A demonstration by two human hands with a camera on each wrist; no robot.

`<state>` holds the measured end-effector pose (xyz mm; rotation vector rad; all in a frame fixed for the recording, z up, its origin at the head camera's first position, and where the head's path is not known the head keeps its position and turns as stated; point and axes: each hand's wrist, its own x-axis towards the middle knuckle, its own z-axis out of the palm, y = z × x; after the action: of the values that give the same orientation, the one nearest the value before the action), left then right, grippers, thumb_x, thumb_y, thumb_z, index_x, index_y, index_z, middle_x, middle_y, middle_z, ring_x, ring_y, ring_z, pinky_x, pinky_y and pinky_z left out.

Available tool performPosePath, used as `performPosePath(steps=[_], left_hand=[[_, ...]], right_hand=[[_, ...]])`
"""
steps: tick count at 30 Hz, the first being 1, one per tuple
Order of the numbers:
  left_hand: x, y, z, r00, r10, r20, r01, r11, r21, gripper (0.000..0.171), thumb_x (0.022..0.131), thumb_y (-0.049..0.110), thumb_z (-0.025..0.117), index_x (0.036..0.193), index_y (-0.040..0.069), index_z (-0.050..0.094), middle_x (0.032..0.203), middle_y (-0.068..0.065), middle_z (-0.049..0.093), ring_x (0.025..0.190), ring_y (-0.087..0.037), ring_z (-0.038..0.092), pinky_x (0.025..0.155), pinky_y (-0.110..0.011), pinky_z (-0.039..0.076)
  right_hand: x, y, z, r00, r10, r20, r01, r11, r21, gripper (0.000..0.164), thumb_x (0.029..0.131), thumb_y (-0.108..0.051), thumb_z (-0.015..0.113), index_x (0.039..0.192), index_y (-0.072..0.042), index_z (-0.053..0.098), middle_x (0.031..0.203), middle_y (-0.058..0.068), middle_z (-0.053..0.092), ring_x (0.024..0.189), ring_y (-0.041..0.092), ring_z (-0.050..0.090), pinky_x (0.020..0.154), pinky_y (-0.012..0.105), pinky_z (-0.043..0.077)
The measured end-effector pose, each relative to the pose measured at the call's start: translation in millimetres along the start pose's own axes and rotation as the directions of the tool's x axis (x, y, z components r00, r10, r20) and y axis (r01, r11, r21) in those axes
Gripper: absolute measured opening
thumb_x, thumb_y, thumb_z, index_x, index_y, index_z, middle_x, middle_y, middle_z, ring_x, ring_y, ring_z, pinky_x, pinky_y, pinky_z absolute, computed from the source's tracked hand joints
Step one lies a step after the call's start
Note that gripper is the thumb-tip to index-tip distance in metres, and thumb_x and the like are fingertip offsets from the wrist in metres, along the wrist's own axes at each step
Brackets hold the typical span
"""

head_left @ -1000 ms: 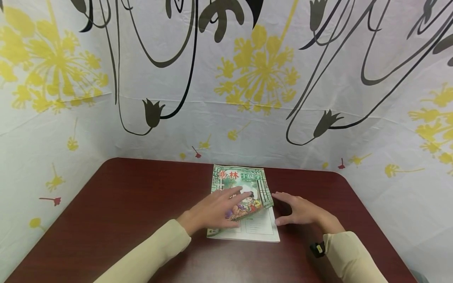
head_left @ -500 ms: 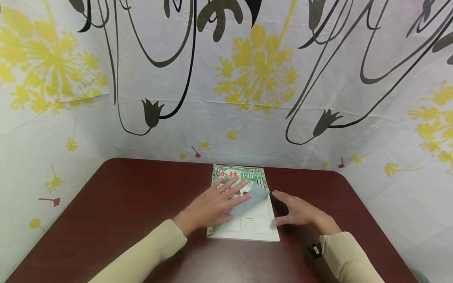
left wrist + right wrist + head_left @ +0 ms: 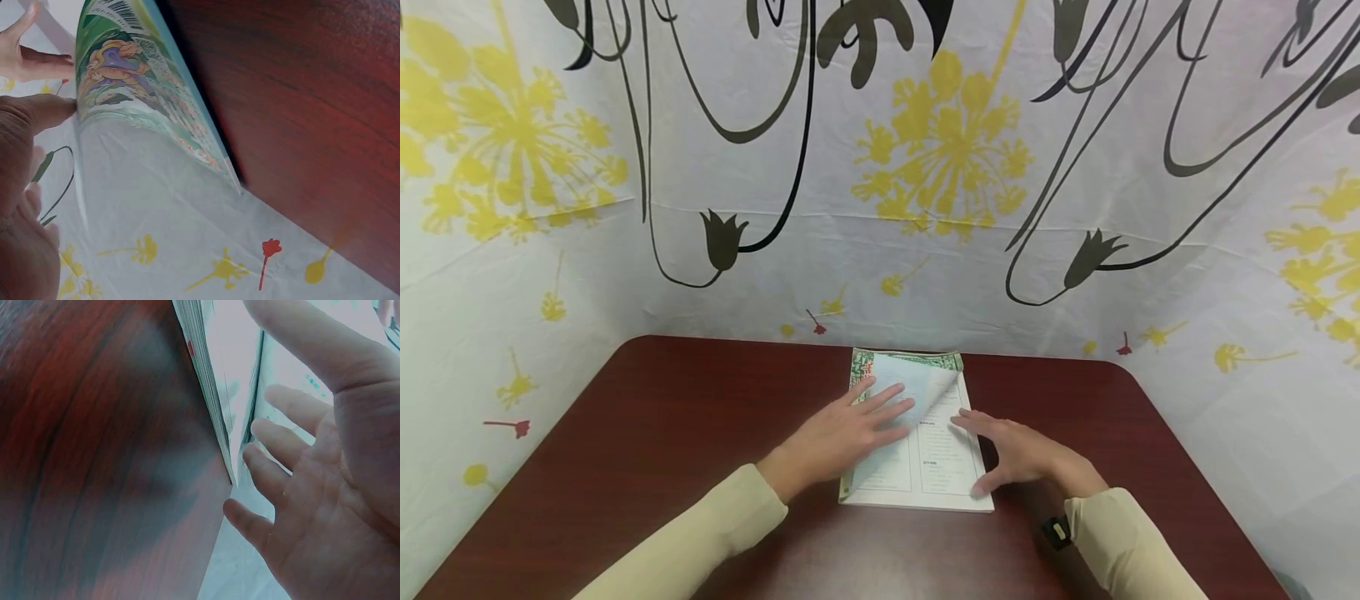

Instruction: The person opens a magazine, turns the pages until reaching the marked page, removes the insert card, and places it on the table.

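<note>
A magazine [image 3: 951,479] with a green illustrated cover lies on the table, a printed white page showing on its right side. Its cover [image 3: 901,379] is curled up and back toward the upper left, pale blue inner face visible. Over this curled sheet is my left hand [image 3: 842,433], fingers spread and straight. In the left wrist view the left thumb [image 3: 53,112] meets the edge of the bowed cover. My right hand [image 3: 1026,454] is at the magazine's right edge, fingertips over the page and thumb near the lower right corner. In the right wrist view its fingers are loosely bent, holding nothing.
The dark red wooden table [image 3: 700,400] reaches back to a white cloth [image 3: 790,275] patterned with yellow and dark plants. A small black device [image 3: 1057,532] sits at the right wrist. Pale sleeves cover both forearms.
The cover has swung from mostly flat to curled back, uncovering more of the printed page. My left hand has drawn slightly left; my right hand has moved in over the page edge.
</note>
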<state>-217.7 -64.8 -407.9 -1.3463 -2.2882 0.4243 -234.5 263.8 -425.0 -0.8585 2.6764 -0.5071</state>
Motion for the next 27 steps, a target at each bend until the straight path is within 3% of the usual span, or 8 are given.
performPosePath(steps=[5, 11, 17, 21, 27], left_hand=[[-1.1, -1.8, -3.3, 0.999, 0.0, 0.043, 0.001, 1.0, -0.03, 0.053, 0.088, 0.01, 0.072, 0.135, 0.034, 0.064, 0.155, 0.0, 0.042, 0.148, -0.025, 0.028, 0.119, -0.048, 0.021], [-0.6, -3.6, -6.5, 0.993, -0.023, 0.115, 0.03, 0.998, -0.054, 0.042, 0.085, 0.016, 0.076, 0.122, 0.035, 0.072, 0.15, 0.001, 0.049, 0.147, -0.025, 0.032, 0.118, -0.05, 0.023], [1.6, -5.2, -9.6, 0.989, -0.062, 0.132, 0.072, 0.995, -0.071, 0.025, 0.085, 0.016, 0.071, 0.107, 0.024, 0.078, 0.142, 0.001, 0.057, 0.143, -0.024, 0.039, 0.116, -0.052, 0.025], [3.7, -6.4, -11.9, 0.987, -0.089, 0.131, 0.101, 0.992, -0.082, 0.013, 0.081, 0.015, 0.067, 0.091, 0.019, 0.076, 0.13, 0.001, 0.065, 0.139, -0.025, 0.043, 0.113, -0.057, 0.028], [5.3, -8.4, -18.6, 0.97, -0.149, 0.192, 0.174, 0.977, -0.125, 0.008, 0.078, 0.014, 0.067, 0.084, 0.017, 0.071, 0.114, 0.001, 0.068, 0.134, -0.026, 0.048, 0.109, -0.062, 0.03]], right_hand=[[0, -2, 2, 0.999, -0.004, 0.049, 0.004, 1.0, -0.001, 0.096, 0.067, -0.044, 0.089, 0.148, -0.012, 0.048, 0.156, 0.016, 0.037, 0.141, 0.038, 0.038, 0.106, 0.058, 0.037], [0, -2, 4, 0.999, -0.004, 0.041, 0.004, 1.0, -0.01, 0.094, 0.066, -0.041, 0.09, 0.146, -0.011, 0.051, 0.156, 0.016, 0.039, 0.14, 0.04, 0.038, 0.106, 0.057, 0.037], [1, -4, 5, 1.0, -0.007, 0.03, 0.008, 1.0, -0.028, 0.094, 0.065, -0.039, 0.091, 0.146, -0.009, 0.051, 0.155, 0.016, 0.039, 0.14, 0.04, 0.039, 0.106, 0.058, 0.036], [1, -4, 5, 0.999, 0.001, 0.035, 0.0, 1.0, -0.025, 0.095, 0.065, -0.041, 0.09, 0.146, -0.009, 0.051, 0.156, 0.016, 0.038, 0.14, 0.041, 0.038, 0.106, 0.059, 0.036], [0, -2, 5, 0.999, 0.015, 0.035, -0.014, 0.999, -0.037, 0.096, 0.065, -0.043, 0.09, 0.146, -0.011, 0.051, 0.156, 0.015, 0.038, 0.139, 0.043, 0.038, 0.105, 0.06, 0.036]])
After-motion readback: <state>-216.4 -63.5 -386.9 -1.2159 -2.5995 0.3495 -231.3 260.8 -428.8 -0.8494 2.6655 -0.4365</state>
